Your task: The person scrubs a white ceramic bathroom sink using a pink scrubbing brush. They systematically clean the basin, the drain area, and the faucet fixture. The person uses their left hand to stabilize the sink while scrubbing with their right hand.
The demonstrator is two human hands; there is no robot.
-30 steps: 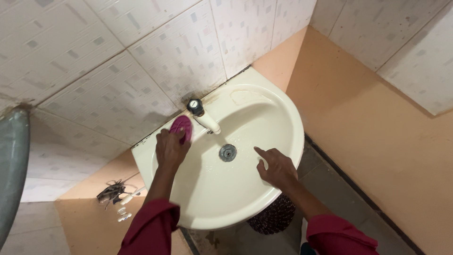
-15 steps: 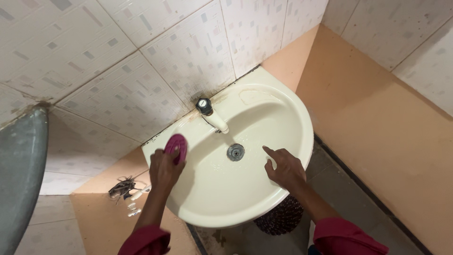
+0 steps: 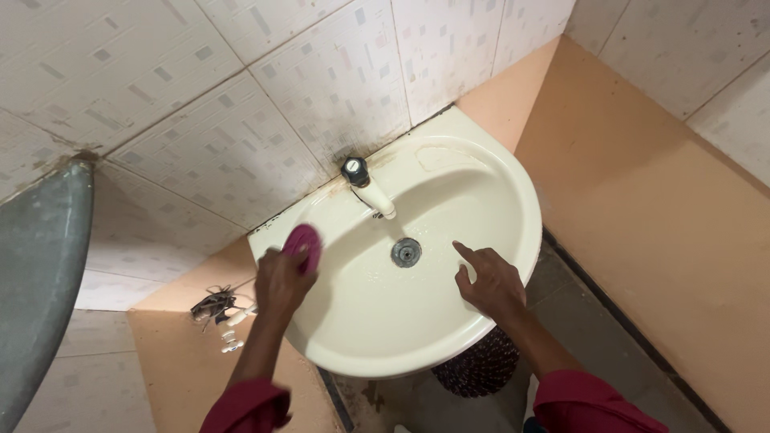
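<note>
Now the left hand (image 3: 282, 282) with the pink scrubber (image 3: 303, 244) has slid from beside the tap (image 3: 365, 186) down along the rim of the sink (image 3: 513, 240), toward 8 o'clock from the drain (image 3: 406, 252); so the scrubbing seems to pass along the left rim. Its fingers are wrapped around the scrubber, whose long axis points toward 1 o'clock. The right hand (image 3: 491, 282) rests inside the bowl at 3 o'clock, fingers loosely curled, index finger stretched out.
</note>
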